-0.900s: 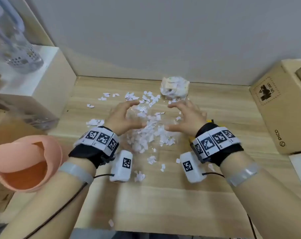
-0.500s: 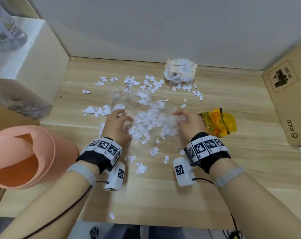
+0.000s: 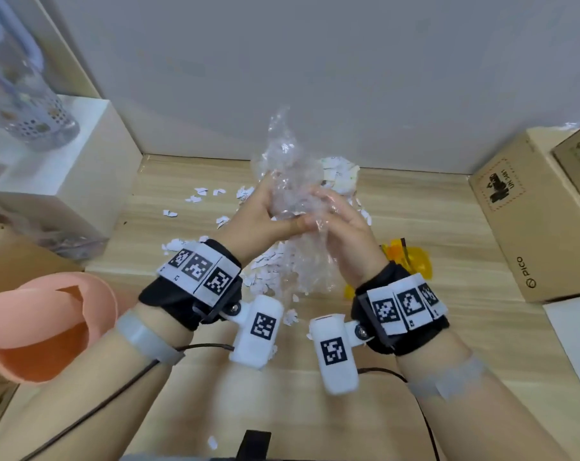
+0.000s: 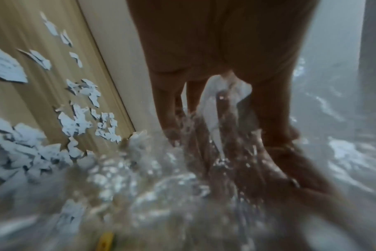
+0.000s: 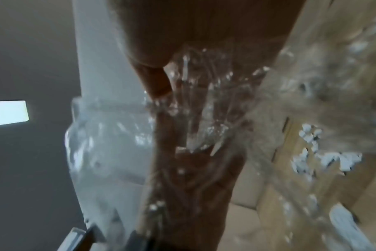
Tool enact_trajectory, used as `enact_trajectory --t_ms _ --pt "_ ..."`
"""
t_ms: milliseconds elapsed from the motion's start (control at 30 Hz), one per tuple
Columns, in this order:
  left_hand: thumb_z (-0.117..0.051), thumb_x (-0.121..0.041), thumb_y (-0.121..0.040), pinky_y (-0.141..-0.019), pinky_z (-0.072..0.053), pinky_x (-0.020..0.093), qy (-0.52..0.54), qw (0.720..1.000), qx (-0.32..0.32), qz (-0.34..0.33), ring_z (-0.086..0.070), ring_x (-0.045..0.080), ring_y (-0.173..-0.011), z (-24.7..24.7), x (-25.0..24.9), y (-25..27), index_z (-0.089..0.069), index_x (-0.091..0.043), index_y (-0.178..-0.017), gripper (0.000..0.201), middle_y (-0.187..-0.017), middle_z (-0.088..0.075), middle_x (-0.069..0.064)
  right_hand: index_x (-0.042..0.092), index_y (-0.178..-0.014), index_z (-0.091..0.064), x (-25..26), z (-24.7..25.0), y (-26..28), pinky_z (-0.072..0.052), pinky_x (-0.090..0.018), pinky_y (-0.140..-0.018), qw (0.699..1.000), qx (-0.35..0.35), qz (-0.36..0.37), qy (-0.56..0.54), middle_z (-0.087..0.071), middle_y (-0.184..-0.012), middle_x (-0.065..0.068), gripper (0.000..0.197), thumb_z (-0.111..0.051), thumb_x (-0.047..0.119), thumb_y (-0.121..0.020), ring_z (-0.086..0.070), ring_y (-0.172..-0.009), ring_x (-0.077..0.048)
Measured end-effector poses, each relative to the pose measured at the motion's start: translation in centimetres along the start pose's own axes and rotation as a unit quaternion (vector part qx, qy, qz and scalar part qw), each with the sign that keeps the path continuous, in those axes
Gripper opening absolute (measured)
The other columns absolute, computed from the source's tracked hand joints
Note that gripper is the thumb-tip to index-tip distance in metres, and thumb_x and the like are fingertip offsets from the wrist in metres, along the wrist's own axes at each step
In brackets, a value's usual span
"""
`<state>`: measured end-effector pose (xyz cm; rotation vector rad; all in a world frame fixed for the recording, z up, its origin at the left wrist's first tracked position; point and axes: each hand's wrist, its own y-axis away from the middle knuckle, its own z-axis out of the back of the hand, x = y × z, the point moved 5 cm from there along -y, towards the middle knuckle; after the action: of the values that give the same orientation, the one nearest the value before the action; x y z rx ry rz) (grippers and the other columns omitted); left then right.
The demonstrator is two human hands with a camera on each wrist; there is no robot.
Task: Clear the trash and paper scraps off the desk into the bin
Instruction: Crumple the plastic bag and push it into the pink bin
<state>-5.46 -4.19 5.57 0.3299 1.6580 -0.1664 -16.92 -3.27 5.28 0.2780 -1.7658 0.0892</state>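
A crumpled clear plastic film (image 3: 283, 161) is held up above the desk between both hands. My left hand (image 3: 275, 207) grips its left side, thumb underneath. From the right, my right hand (image 3: 327, 209) curls its fingers round the film. The lower part of the film hangs over a heap of white paper scraps (image 3: 268, 266) on the wooden desk (image 3: 415, 331). In the left wrist view the film (image 4: 152, 178) bunches between the fingers (image 4: 172, 118); scraps (image 4: 79, 118) lie beyond. The right wrist view shows film (image 5: 110, 135) wrapped round the fingers (image 5: 159, 81). A pink bin (image 3: 42, 327) stands at the left edge.
A crumpled paper ball (image 3: 343, 173) sits at the back by the wall. A yellow wrapper (image 3: 413, 259) lies behind my right wrist. Cardboard boxes (image 3: 528, 221) stand at the right. On the left, a white box (image 3: 59, 154) bears a perforated clear container (image 3: 32, 118).
Both hands were down on the desk among the scraps. They have risen and come together, lifting the clear film off the desk.
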Motion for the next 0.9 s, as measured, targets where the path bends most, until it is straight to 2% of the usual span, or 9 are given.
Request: enact_trajectory --t_ms 133,233,300,400,467,533,633,800,900 --pt "-0.070 0.003 -0.074 -0.064 -0.052 0.021 -0.071 0.996 -0.051 -0.030 -0.063 -0.005 -0.079 0.4 -0.7 -0.6 -0.051 -0.032 -0.103 0.049 -0.094 -0.062 -0.012 0.025 -0.107 -0.056 0.1 0.8 0.3 -0.046 -0.018 -0.084 0.998 0.022 -0.030 0.043 -0.061 -0.106 0.009 0.026 -0.056 0.017 -0.082 -0.059 -0.095 0.001" --pt "-0.045 0.023 -0.076 -0.061 -0.050 0.026 -0.036 0.989 -0.140 -0.020 -0.061 0.005 -0.078 2.2 -0.7 -1.1 -0.052 -0.030 -0.101 0.059 -0.091 -0.061 -0.009 0.051 -0.124 -0.033 0.7 2.1 0.7 -0.036 -0.021 -0.099 0.979 0.027 0.025 0.201 -0.037 -0.138 0.006 0.084 -0.078 0.032 -0.056 -0.038 -0.123 0.008" --pt "-0.044 0.018 -0.081 -0.059 -0.052 0.028 0.016 0.985 -0.171 -0.005 -0.061 0.014 -0.075 2.5 -0.5 -1.4 -0.053 -0.019 -0.109 0.048 -0.089 -0.062 -0.001 0.064 -0.127 -0.004 0.4 1.5 1.0 -0.020 -0.022 -0.109 0.958 0.085 0.031 0.273 -0.004 -0.154 0.009 0.118 -0.086 0.034 -0.046 -0.010 -0.139 0.002" --pt "-0.045 0.014 -0.084 -0.052 -0.050 0.021 0.028 0.991 -0.131 0.010 -0.064 0.009 -0.065 0.8 -0.1 -1.3 -0.050 -0.001 -0.118 0.038 -0.077 -0.065 -0.006 0.062 -0.124 0.006 0.2 0.4 0.8 -0.011 0.007 -0.095 0.944 0.104 0.062 0.308 0.017 -0.154 0.010 0.123 -0.086 0.020 -0.055 0.011 -0.129 0.022" --pt "-0.043 0.020 -0.081 -0.054 -0.052 0.022 0.003 0.996 -0.087 0.022 -0.066 0.012 -0.070 -0.5 0.1 -1.0 -0.049 0.002 -0.119 0.043 -0.076 -0.066 -0.007 0.063 -0.124 -0.005 0.7 0.6 0.3 -0.018 0.003 -0.100 0.963 0.063 0.079 0.249 0.002 -0.156 0.009 0.109 -0.081 0.014 -0.063 0.001 -0.135 0.015" --pt "-0.046 0.019 -0.081 -0.057 -0.056 0.026 -0.048 0.998 -0.033 0.020 -0.067 0.014 -0.074 -1.5 0.2 -0.8 -0.053 -0.001 -0.114 0.040 -0.082 -0.065 -0.003 0.058 -0.126 -0.023 0.9 0.8 0.0 -0.030 -0.018 -0.108 0.977 0.058 0.067 0.193 -0.022 -0.151 0.007 0.096 -0.076 0.004 -0.067 -0.021 -0.140 -0.006" --pt "-0.050 0.015 -0.083 -0.061 -0.058 0.025 -0.104 0.994 0.006 0.032 -0.064 0.014 -0.073 -1.9 0.3 -0.5 -0.055 -0.007 -0.105 0.031 -0.083 -0.063 0.001 0.026 -0.126 -0.047 0.0 1.3 -0.5 -0.053 -0.017 -0.080 0.984 0.031 0.034 0.170 -0.044 -0.137 -0.008 0.072 -0.063 -0.016 -0.070 -0.046 -0.124 -0.023" --pt "-0.051 -0.003 -0.089 -0.082 -0.053 0.029 -0.092 0.991 0.053 0.085 -0.061 0.009 -0.086 -1.8 0.5 0.2 -0.048 -0.016 -0.110 0.025 -0.097 -0.060 -0.004 0.028 -0.078 -0.054 0.2 3.1 -0.8 -0.055 -0.040 -0.062 0.987 -0.055 -0.004 0.149 -0.056 -0.093 -0.002 0.049 -0.054 -0.020 -0.071 -0.059 -0.080 -0.023" --pt "-0.066 -0.027 -0.073 -0.088 -0.051 0.038 -0.078 0.992 0.044 0.087 -0.058 0.011 -0.094 -2.5 0.1 0.8 -0.050 -0.024 -0.100 0.031 -0.104 -0.058 -0.006 0.032 -0.065 -0.056 1.1 3.2 -0.5 -0.052 -0.027 -0.056 0.993 -0.060 0.014 0.100 -0.054 -0.078 0.001 0.041 -0.059 -0.008 -0.064 -0.057 -0.069 -0.014"
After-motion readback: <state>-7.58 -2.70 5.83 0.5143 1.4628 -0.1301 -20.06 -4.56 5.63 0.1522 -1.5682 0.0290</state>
